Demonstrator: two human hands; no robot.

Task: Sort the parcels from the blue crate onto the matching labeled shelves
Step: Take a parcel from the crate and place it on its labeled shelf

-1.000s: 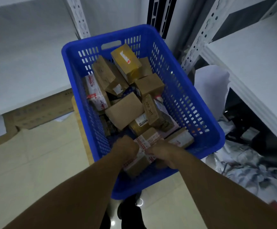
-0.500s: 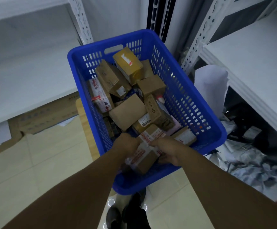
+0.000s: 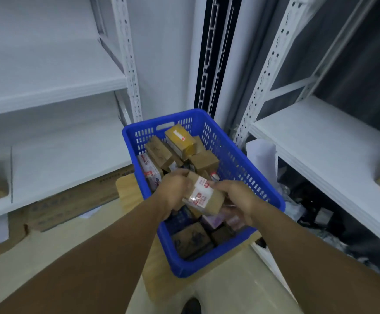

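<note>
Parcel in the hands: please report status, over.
Left hand, right hand both grip taped parcel. Parcel above blue crate, more parcels inside. No obstruction seen.

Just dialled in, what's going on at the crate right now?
A person holds a taped brown parcel in both hands, the left hand and right hand gripping it from either side, just above the blue crate. Many other parcels lie in the crate, among them a yellow box at the far end. The left shelving and right shelving flank the crate; the held parcel is not yet on either.
</note>
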